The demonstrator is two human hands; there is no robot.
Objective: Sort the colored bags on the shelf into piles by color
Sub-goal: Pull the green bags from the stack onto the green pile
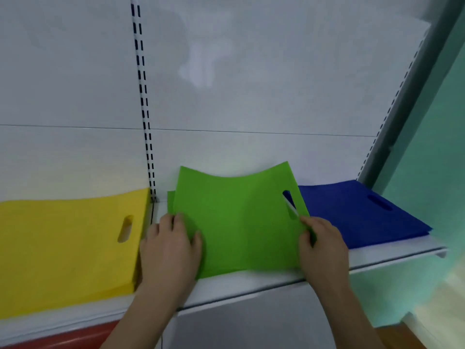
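We start w/ the shelf, a white board w/ its front edge running across the lower part of the view and a white back panel behind. On it, three colours side by side: the yellow bags toward the left end, reaching close to the front edge; the blue pile at the right end near the back corner; and between them the green bag, mid-shelf, w/ a sliver of a second green sheet showing at its left edge, so we judge a green pile sits under it. The green bag is thin, flat and, we'd guess, very light and floppy non-woven fabric: its back edge curls up against the back panel and sags in the middle, so it won't hold shape if lifted by one corner. Best taken by both side edges, approx. as now, or through the handle slot. It lies w/ the slot on the right side, mouth end pointing toward the blue pile; its long axis we can't call for sure, since it looks near square. Our left hand lies on the left edge, fingers spread flat, thumb pressing the sheet. Our right hand pinches the right edge just below the slot, fingers curled round it.
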